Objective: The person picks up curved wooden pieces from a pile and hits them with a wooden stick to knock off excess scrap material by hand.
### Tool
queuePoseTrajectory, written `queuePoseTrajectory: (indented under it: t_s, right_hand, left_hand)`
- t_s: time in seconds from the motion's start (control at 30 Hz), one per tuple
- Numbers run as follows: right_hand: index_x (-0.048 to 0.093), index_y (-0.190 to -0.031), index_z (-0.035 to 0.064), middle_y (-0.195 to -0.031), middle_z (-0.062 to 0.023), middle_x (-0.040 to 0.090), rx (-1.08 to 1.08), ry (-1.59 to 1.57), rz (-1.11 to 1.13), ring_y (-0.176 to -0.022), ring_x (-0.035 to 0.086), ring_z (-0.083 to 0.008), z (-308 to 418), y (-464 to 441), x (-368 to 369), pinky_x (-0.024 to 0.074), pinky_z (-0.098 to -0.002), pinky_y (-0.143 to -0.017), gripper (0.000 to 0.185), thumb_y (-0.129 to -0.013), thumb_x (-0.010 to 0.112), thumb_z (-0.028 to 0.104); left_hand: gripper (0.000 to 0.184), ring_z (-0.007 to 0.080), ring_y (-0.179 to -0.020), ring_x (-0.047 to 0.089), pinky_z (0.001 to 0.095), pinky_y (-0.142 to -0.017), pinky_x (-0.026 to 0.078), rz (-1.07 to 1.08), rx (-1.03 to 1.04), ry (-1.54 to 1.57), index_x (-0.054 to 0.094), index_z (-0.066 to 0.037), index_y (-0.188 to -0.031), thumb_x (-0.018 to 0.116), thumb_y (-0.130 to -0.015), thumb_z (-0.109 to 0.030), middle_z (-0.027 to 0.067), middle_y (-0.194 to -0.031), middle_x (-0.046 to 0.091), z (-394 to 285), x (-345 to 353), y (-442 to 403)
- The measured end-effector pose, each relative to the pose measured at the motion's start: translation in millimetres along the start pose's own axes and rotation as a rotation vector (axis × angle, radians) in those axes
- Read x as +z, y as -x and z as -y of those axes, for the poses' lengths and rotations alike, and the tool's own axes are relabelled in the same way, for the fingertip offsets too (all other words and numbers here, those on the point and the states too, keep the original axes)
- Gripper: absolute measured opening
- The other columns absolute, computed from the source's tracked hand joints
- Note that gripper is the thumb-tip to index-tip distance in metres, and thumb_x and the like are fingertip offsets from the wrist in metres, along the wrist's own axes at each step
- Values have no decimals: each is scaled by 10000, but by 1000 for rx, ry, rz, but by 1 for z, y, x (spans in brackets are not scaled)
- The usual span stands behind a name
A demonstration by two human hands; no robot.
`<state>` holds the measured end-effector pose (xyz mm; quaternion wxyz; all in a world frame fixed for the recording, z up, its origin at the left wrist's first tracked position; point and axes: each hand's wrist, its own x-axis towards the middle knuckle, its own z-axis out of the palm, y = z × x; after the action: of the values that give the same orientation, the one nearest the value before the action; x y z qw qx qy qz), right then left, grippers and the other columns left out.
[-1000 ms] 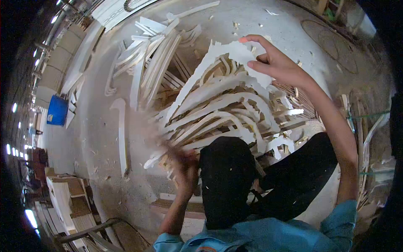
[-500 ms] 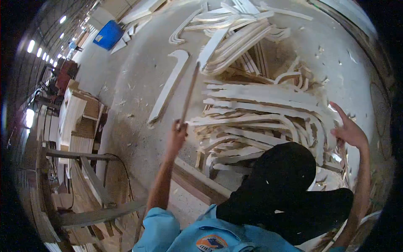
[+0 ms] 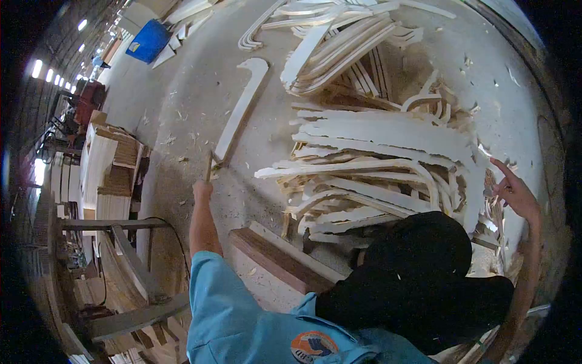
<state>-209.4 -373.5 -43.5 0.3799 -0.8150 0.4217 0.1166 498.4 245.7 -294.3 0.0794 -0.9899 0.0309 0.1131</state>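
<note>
My left hand (image 3: 203,189) is closed around a thin wooden strip (image 3: 208,168), which points away from me over the floor and looks foreshortened. Its far end is close to the lower end of a flat, hook-ended plywood piece (image 3: 241,112) lying on the floor. My right hand (image 3: 515,195) is open on the far right, index finger stretched out, holding nothing I can see. Between my hands lies a stack of rough-edged, curved plywood pieces (image 3: 376,130). The right hand is beside the stack's right end.
Bundles of curved plywood parts (image 3: 345,54) lie beyond the stack. A thick wooden beam (image 3: 273,258) rests before my knees. Stacked boards (image 3: 112,173) and a wooden frame (image 3: 133,261) stand at left. A blue bin (image 3: 148,41) is farther back. Wood chips litter the floor.
My left hand has swung left and down with the strip, away from the stack to the hook-ended piece's lower end. My right hand has shifted slightly to the right.
</note>
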Motion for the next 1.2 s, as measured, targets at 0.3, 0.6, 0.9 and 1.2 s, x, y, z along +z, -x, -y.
queuePoseTrajectory:
  t_s: [0.3, 0.6, 0.9, 1.2]
  right_hand:
    - [328, -1556, 232, -731, -37, 584, -27, -18, 51, -696, 567, -112, 0, -12, 2, 501, -298, -701, 656, -964, 604, 167]
    - [333, -1554, 202, -780, -22, 591, -113, -38, 111, -753, 565, -114, -1, -11, 8, 508, -301, -753, 648, -961, 589, 139]
    - [335, -1549, 199, -786, 6, 583, -98, -19, 87, -729, 538, -84, -3, -11, 10, 478, -251, -679, 629, -982, 605, 206]
    - [359, -1534, 173, -1055, -82, 687, -9, -30, 134, -905, 617, -145, -13, -14, 4, 506, -338, -897, 643, -961, 650, 205]
  left_hand:
    - [267, 422, -852, 698, 485, -767, 573, 27, 206, -94, 677, 36, -1013, 608, -859, -171, 272, -956, 696, 0, -40, 45]
    - [396, 403, -879, 685, 507, -779, 536, 85, 377, 77, 710, -40, -979, 655, -868, -416, 214, -899, 703, -38, -34, 188]
    - [577, 415, -811, 685, 483, -701, 515, -200, 188, 608, 687, 26, -854, 680, -841, -551, 245, -840, 691, -132, 44, 112]
    - [786, 368, -916, 697, 472, -781, 543, 56, 217, 376, 668, 83, -973, 839, -647, -612, 247, -976, 685, -248, 51, 18]
